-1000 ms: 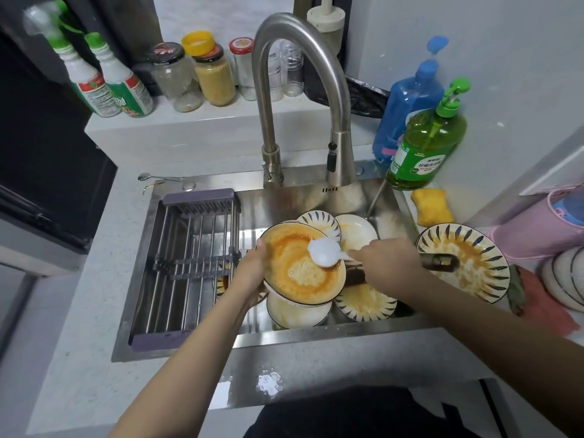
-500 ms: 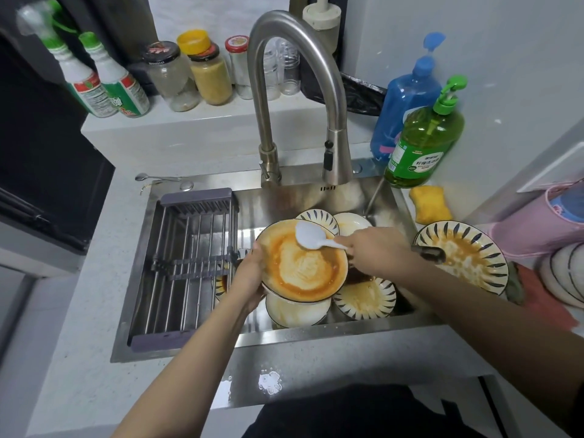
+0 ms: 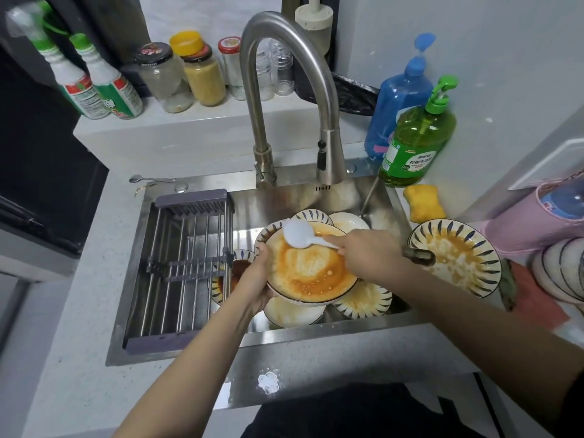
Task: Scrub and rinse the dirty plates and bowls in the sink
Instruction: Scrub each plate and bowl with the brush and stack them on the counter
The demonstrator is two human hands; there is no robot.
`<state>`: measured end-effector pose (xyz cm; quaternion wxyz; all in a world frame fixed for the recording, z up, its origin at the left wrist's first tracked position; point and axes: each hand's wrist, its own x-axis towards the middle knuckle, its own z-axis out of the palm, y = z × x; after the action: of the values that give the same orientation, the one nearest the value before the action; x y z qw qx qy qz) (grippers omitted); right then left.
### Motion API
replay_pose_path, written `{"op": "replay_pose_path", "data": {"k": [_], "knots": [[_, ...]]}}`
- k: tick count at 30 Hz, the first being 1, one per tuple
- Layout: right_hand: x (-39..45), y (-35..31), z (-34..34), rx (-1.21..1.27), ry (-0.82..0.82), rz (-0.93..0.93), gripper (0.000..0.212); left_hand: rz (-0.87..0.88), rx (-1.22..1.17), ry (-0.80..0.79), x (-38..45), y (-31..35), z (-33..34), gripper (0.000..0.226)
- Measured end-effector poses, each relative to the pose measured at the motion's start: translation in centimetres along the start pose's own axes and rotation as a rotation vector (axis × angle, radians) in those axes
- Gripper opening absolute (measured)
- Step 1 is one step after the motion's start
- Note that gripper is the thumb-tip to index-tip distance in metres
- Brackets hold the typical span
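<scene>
Now the spoon (image 3: pixel 298 234), pinched by right fingers (image 3: pixel 331 240), has slid leftward; left hand (image 3: pixel 257 279) grips plate (image 3: pixel 313 273)

The scene is evenly and softly lit, glare is seen on the sink (image 3: pixel 316 338) rim, and edges are bent and blurred by the wide lens.

Plates (image 3: pixel 360 300) in sink (image 3: pixel 316 335), rack (image 3: pixel 183 267) left.
</scene>
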<state>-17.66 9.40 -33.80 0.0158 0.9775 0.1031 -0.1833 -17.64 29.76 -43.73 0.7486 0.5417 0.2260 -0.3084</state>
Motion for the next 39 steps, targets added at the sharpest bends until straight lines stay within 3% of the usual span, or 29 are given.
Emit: {"op": "replay_pose_path", "data": {"k": [4, 7, 11, 16, 20, 23, 25, 28, 33, 36, 39], "knots": [[-0.9, 1.8, 0.9, -0.069, 0.042, 0.039, 0.055, 0.016, -0.011, 0.065, 0.2, 0.2, -0.4, 0.066], [-1.5, 2.5, 2.6, 0.346, 0.095, 0.162, 0.033, 0.037, -0.016, 0.11, 0.1, 0.9, -0.7, 0.063], [-1.2, 2.4, 4.5, 0.982, 0.124, 0.317, 0.027, -0.011, -0.063, 0.104, -0.2, 1.4, -0.9, 0.067], [-0.7, 2.2, 5.8, 1.358, -0.041, 0.395, 0.039, -0.066, -0.213, -0.013, -0.4, 0.3, -1.6, 0.065], [-0.3, 2.4, 6.3, 1.626, -0.168, 0.416, 0.015, -0.107, -0.225, -0.029, -0.3, -0.8, -1.3, 0.063], [0.0, 2.4, 6.7, 1.764, -0.18, 0.468, 0.016, -0.106, -0.2, -0.004, -0.2, -1.0, -0.7, 0.066], [0.2, 2.3, 6.6, 1.835, -0.157, 0.498, 0.017, -0.007, -0.03, 0.031, -0.3, -0.9, -0.4, 0.065], [0.4, 2.1, 6.2, 1.831, -0.086, 0.546, 0.017, 0.213, 0.551, 0.026, -1.4, -0.3, -0.2, 0.075], [1.6, 1.6, 6.4, 1.776, -0.08, 0.68, 0.012, 0.459, 1.453, -0.235, -1.5, -1.1, 1.5, 0.072], [1.9, 1.1, 6.3, 1.785, -0.108, 0.727, 0.014, 0.566, 1.534, -0.172, -0.7, -1.9, 2.2, 0.06], [1.5, 1.3, 5.5, 1.766, -0.168, 0.687, 0.026, 0.559, 1.504, -0.102, -0.8, -1.2, 2.4, 0.035]]}}
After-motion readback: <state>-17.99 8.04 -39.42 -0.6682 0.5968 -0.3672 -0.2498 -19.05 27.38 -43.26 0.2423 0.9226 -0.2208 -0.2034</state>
